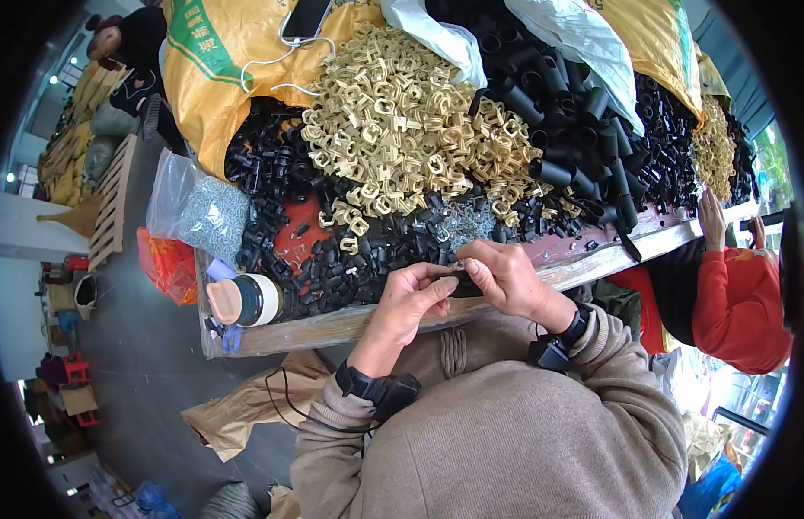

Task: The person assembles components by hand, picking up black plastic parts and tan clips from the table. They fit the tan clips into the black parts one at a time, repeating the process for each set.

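Note:
My left hand point(409, 303) and my right hand point(508, 278) meet just above the table's near wooden edge point(341, 327), fingertips almost touching. Thumb and forefinger are pinched on each hand. A tiny shiny bit shows at the right fingertips, but I cannot make out its kind; what the left fingers grip is mostly hidden. Right beyond them lie small black plastic pieces point(326, 281) and a little heap of silvery screws point(465, 223). Farther back rises a big pile of gold-coloured, open-framed clips point(393, 130), with black tubes point(585, 130) to its right.
At the left corner stand a lidded cup point(257, 299) and a clear bag of screws point(213, 214). A phone point(307, 17) with a white cable lies on a yellow sack point(216, 60). To the right, a co-worker in red sleeves point(735, 303) rests a hand point(711, 221) at the table.

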The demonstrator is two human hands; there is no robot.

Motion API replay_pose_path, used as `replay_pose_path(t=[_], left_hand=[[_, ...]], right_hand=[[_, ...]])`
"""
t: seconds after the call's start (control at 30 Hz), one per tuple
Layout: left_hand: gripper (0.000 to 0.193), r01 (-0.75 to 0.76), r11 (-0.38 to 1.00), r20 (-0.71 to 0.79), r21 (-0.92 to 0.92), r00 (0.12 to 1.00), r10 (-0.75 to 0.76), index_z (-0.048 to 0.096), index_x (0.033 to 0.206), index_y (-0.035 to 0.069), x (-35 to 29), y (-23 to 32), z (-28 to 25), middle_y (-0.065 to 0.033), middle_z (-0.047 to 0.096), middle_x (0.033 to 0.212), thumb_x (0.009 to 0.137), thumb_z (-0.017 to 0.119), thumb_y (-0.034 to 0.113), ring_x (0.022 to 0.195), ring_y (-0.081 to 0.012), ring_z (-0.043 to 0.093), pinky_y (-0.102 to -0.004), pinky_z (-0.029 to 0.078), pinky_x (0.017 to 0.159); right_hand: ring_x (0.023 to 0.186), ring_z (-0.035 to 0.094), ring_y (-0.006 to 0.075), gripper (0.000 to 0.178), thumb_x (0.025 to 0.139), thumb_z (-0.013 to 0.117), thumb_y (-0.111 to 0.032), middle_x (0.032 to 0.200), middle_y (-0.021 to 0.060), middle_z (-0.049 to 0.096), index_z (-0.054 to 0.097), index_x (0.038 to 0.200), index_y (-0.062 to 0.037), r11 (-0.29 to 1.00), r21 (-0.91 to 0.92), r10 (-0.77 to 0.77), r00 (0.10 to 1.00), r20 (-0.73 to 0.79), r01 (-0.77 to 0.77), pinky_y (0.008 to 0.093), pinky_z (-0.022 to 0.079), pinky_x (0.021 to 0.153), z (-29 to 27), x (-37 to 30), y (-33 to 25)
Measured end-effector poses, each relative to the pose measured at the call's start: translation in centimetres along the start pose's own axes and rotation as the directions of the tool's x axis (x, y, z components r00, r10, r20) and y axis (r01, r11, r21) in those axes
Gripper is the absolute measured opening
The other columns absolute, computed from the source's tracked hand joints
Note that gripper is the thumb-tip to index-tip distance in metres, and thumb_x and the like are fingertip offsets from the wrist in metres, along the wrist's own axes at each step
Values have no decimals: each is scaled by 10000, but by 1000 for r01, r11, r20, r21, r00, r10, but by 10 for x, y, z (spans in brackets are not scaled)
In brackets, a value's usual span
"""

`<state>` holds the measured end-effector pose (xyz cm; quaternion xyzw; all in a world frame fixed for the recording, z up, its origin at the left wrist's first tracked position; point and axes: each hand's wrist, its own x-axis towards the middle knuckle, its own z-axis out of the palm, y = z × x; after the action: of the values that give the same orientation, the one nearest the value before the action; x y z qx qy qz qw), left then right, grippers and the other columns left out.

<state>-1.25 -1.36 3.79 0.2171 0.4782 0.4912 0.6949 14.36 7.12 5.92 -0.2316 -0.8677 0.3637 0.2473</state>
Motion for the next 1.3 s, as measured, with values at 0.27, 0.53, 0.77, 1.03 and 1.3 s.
replay_pose_path(t=[0.27,0.53,0.77,1.03,1.3], left_hand=[[235,37,997,-1,65,999,-37,563,898,0,3,-1,-3,-12,553,678,731,643,145,543,-68,509,-171,412,477],[303,83,997,20,-11,996,-82,533,968,19,4,-9,-3,-1,562,739,711,659,122,548,-63,499,-163,402,477],[411,71,995,23,-64,997,-70,483,1049,39,3,-3,10,-5,548,855,689,674,87,630,-59,514,-172,426,518],[456,-22,994,79,-111,996,31,454,1051,49,5,-10,14,-7,514,868,664,694,75,681,-67,519,-185,440,552],[500,-12,988,26,-152,1000,16,444,1077,48,9,-9,14,-7,505,835,651,703,75,652,-73,512,-197,442,542]], right_hand=[[748,544,318,327,843,434,-293,843,163,541,510,950,6,966,248,76,997,-27,-67,350,436,648,6,-4,12],[1018,445,294,748,733,475,-559,1117,173,441,370,1180,31,778,627,-288,913,289,47,386,339,859,6,-3,26],[983,470,289,790,724,453,-595,1086,180,456,372,1179,46,792,608,-236,947,218,58,373,348,859,7,-6,24],[1068,430,265,906,645,501,-645,1167,156,422,344,1205,50,580,796,34,981,189,-173,368,307,916,13,-11,21],[1038,435,261,853,666,533,-560,1120,176,431,303,1223,44,677,734,-65,990,123,-47,358,339,880,13,-10,26]])
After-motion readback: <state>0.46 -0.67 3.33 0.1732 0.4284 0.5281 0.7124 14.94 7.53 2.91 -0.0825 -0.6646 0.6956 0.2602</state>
